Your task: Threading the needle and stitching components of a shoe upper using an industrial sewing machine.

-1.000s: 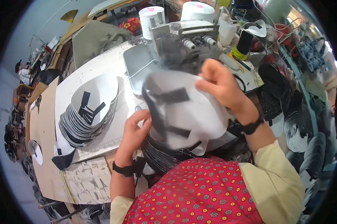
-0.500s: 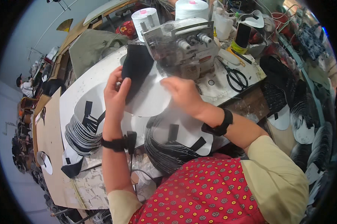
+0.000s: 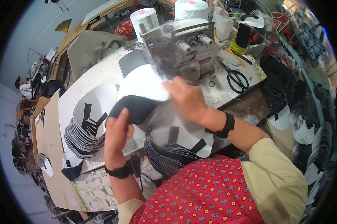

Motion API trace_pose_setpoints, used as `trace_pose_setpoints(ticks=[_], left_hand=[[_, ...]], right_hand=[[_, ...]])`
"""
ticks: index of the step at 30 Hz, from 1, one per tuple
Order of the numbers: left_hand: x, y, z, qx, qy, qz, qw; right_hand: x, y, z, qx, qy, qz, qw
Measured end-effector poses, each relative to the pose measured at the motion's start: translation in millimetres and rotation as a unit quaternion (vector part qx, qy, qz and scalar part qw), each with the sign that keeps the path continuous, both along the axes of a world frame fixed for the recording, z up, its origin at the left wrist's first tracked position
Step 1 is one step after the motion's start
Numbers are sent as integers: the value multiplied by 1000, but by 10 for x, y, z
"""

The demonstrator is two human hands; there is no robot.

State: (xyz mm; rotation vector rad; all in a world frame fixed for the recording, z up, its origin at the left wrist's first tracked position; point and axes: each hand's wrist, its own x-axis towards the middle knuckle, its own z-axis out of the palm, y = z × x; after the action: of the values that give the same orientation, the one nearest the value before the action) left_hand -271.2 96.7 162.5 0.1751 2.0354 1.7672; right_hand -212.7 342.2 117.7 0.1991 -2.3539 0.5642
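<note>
A curved fabric piece (image 3: 142, 83), white on one face with a black fold along its lower edge, is held in front of the sewing machine (image 3: 187, 48). My left hand (image 3: 117, 138) grips its black lower-left edge, thumb on top. At the right edge of the white face, my right hand (image 3: 189, 98) is closed with its fingertips pinched together; its fingers partly hide what they hold. Below my hands lies a stack of similar white and black pieces (image 3: 190, 128). Another such stack (image 3: 95, 100) sits to the left.
Black-handled scissors (image 3: 237, 80) lie right of the machine. Behind it stand two white thread cones (image 3: 190, 10), (image 3: 141, 18). A phone (image 3: 243, 35) leans in a yellow holder. One loose piece (image 3: 72, 166) rests at the left, near the table's front edge.
The fabric piece has turned, its black part swinging from the far side down toward me. My left hand has moved nearer with it; my right hand has shifted slightly right.
</note>
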Motion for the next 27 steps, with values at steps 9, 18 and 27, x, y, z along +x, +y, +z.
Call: trace_pose_setpoints(ticks=[9,18,27], left_hand=[[145,352,-40,-57,318,-166,931],[26,301,213,-68,342,-76,934],[-310,624,194,-70,428,18,901]], right_hand=[[-154,96,250,-163,92,183,965],[236,59,639,-265,-83,259,925],[-2,-105,426,-224,-54,167,959]])
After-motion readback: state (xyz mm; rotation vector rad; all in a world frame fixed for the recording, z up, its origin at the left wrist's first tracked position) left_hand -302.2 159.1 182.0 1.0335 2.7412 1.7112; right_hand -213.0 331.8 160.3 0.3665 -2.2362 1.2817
